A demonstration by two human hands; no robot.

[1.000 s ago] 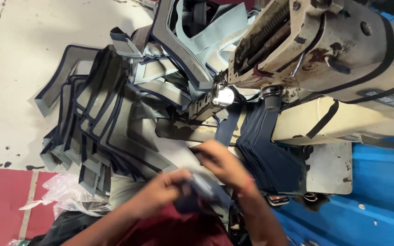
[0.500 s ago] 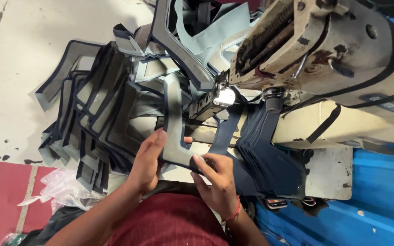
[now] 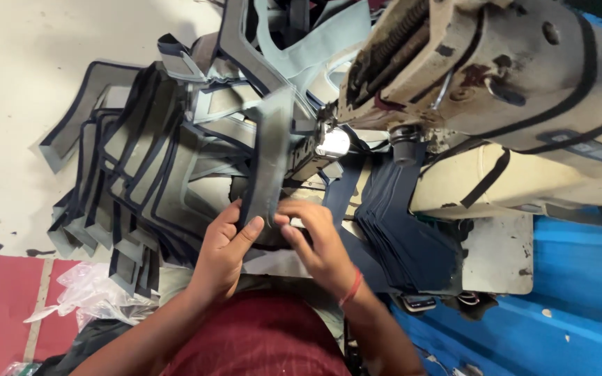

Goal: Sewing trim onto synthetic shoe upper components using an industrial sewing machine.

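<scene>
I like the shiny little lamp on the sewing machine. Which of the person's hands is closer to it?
Right. The right hand sits just below the lamp. The left hand, pinching a grey fabric strip, is farther off to the lamp's lower left.

Garment sewing workshop: worn industrial sewing machine (image 3: 496, 83), stacked edge-bound fabric pieces (image 3: 141, 181), bare concrete floor (image 3: 15, 90).

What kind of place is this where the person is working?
Most likely a sewing workshop. A big worn sewing machine fills the bench, a heap of cut grey pieces with dark edging lies beside it, and both hands, left hand and right hand, hold one grey strip.
</scene>
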